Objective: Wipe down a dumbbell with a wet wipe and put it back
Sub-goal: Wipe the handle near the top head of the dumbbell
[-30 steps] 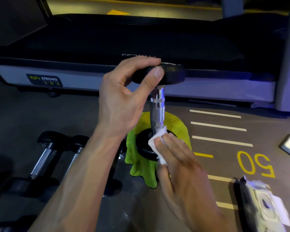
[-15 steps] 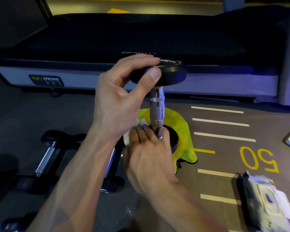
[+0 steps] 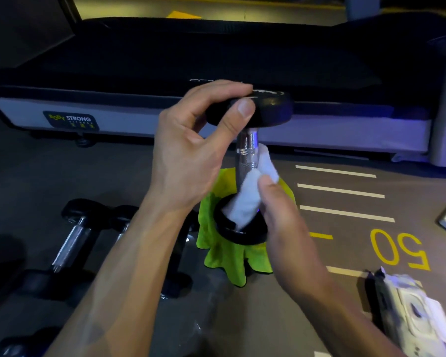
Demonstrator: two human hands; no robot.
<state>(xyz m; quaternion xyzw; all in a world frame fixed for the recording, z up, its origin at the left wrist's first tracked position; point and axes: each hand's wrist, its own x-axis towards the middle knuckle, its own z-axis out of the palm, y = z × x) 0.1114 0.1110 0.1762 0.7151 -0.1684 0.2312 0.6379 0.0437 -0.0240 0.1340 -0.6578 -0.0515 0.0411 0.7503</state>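
The dumbbell (image 3: 245, 155) stands upright on its lower head, right on top of a green cloth (image 3: 224, 258) spread on the gym floor (image 3: 129, 173). The left hand (image 3: 188, 153) pinches the upper black head between thumb and fingers, steadying it. The right hand (image 3: 286, 228) wraps a white wet wipe (image 3: 250, 194) around the knurled chrome handle — thumb pressing the wipe against the metal, fingers curled behind the bar. To the left, more dumbbells (image 3: 72, 238) lie on their sides on the floor. At lower right sits the wipe packet (image 3: 412, 313), flap open. Behind it all runs a treadmill (image 3: 216, 60) — a "Body Strong" label on its side rail.
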